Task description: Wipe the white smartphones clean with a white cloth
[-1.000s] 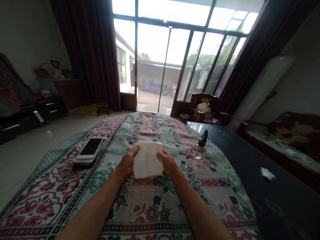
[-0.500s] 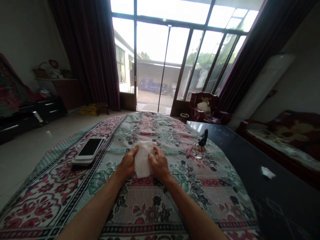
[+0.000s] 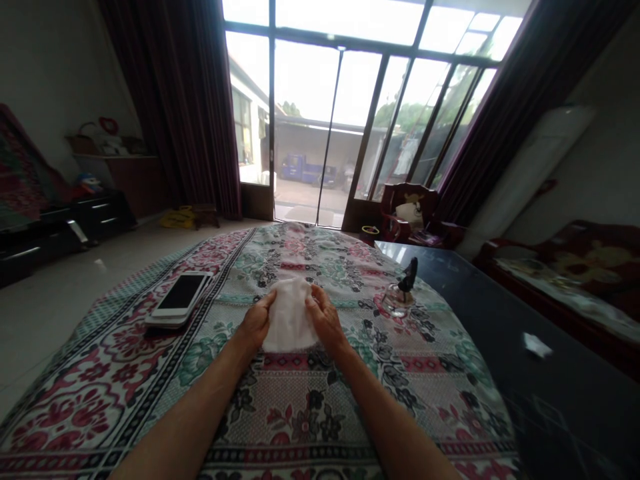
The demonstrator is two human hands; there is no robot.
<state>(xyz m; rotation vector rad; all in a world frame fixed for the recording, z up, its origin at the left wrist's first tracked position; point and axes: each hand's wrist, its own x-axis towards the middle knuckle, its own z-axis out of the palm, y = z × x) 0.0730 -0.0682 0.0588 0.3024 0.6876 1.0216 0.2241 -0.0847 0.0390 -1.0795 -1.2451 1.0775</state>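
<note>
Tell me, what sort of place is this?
Probably the living room of a home: a red sofa, floor-length dark curtains, and glass doors opening onto a yard with a blue truck.

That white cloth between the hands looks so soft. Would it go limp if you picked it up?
Probably quite limp: the white cloth seems to bow and pucker where the left hand and right hand press its sides. It looks thin and light for its size. On the patterned spread, it would likely drag rather than slide.
</note>
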